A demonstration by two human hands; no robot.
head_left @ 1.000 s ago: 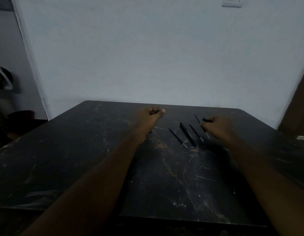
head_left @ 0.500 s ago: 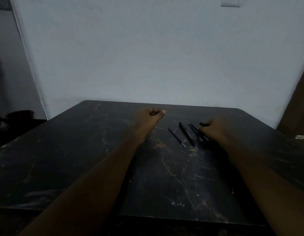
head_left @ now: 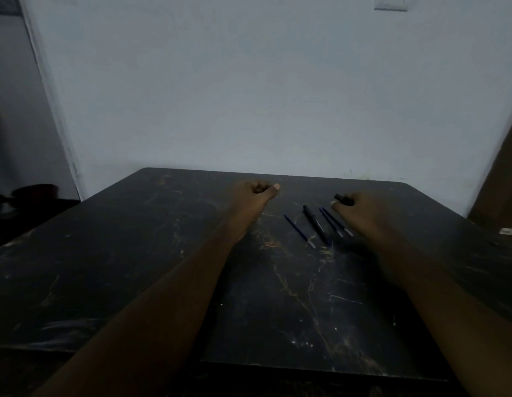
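Both my forearms reach over a dark scratched table. My left hand is curled into a fist near the far middle; nothing shows in it. Fingers of my right hand curl round a small black piece, perhaps a pen cap, which sticks out at the fingertips. Between the hands lie a thin blue refill, a black pen and two more blue refills side by side. The right hand sits just right of those two refills.
A pale wall rises right behind the table's far edge, with a switch plate high up. A small white item lies at the table's right edge. Dark objects sit in the gloom at the left.
My right hand dropped to the refills half a second ago and has since lifted a little back to the right, still holding the black piece. The rightmost refill now lies beside its neighbour. The left fist stayed put.
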